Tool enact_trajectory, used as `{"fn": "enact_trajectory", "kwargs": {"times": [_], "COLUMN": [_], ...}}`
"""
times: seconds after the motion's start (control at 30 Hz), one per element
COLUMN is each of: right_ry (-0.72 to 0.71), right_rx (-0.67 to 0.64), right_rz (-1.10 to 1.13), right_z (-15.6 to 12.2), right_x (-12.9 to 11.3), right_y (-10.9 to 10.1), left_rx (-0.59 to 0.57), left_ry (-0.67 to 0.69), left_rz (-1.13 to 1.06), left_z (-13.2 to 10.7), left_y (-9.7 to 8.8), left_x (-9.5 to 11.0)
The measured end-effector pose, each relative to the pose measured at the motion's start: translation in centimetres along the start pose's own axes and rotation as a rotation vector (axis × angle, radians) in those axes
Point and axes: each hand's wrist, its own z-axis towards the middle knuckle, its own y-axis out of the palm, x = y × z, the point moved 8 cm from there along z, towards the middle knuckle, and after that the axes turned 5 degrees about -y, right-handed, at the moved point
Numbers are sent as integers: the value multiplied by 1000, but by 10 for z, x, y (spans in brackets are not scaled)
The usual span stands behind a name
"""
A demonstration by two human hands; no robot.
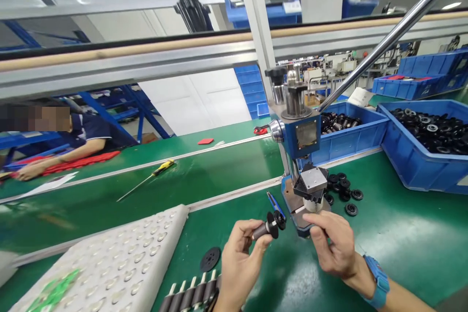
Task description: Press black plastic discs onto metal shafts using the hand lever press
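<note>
the left hand (239,263) is in front and to the left of the blue press (306,136), thumb and fingers pinching a dark roller (261,232); the roller's end with a black flange (270,226) points toward the press, near its base (290,200). the right hand (334,243) is at the front of the press, thumb and forefinger spread apart; whether a fingertip touches the base, i cannot tell. a slim blue tool (271,200) lies just left of the press, loose black discs (351,209) to its right. farther left of the press are upright rollers (187,297) and a white tray (171,226); right of it, a large blue bin (409,161).
</note>
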Motion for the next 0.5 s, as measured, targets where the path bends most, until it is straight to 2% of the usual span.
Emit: {"fn": "enact_trajectory", "kwargs": {"times": [0.1, 0.2, 0.33, 0.4, 0.5], "right_ry": [72, 119, 204, 264, 327], "right_rx": [147, 201, 246, 273, 296], "right_rz": [-67, -94, -66, -65, -63], "right_z": [3, 4, 2, -2, -9], "right_x": [9, 21, 46, 58, 70], "right_y": [-21, -30, -35, -37, -38], "left_rx": [-72, -168, -251, -252, -242], "left_ry": [-27, -122, -203, -209, -192], "left_rz": [23, -20, -112, -133, -116], "left_z": [34, 67, 94, 101, 106], "left_y": [23, 60, 104, 115, 122], "left_x": [42, 67, 70, 66, 63]}}
